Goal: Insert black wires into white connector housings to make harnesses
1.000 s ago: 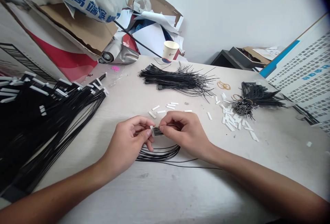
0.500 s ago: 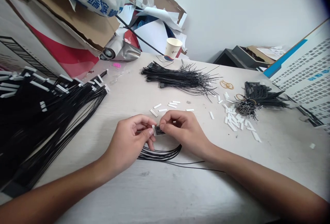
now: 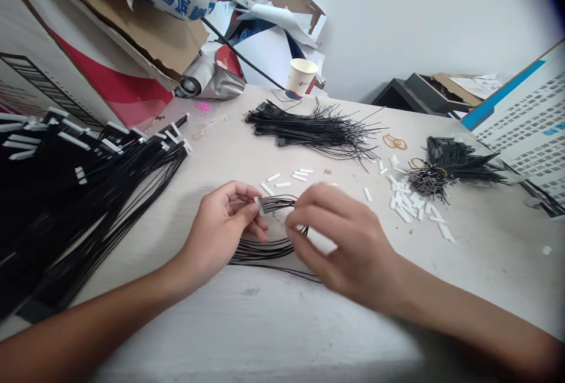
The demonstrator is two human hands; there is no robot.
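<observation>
Between thumb and fingers, my left hand [image 3: 229, 211] pinches a small white connector [image 3: 259, 205] with a row of black wires [image 3: 278, 202] running out of it to the right. The wires curve round behind my right hand [image 3: 335, 236] and loop back along the table below. My right hand is close to this loop, fingers curled and thumb near the fingertips. Motion blurs it, and whether it grips a wire cannot be made out. Several loose white connector pieces [image 3: 282, 185] lie just beyond my hands.
A wire bundle [image 3: 309, 130] lies at the back, near a paper cup [image 3: 302, 77]. On the right are a pile of white pieces [image 3: 404, 200], rubber bands [image 3: 394, 142] and a tied bundle [image 3: 459, 162]. Connector-ended cables [image 3: 110, 206] fill the left, beside a carton [image 3: 119, 89].
My right hand has drawn back from the connector, toward me and to the right, uncovering more of the wires. My left hand still holds the connector. The view has shifted slightly.
</observation>
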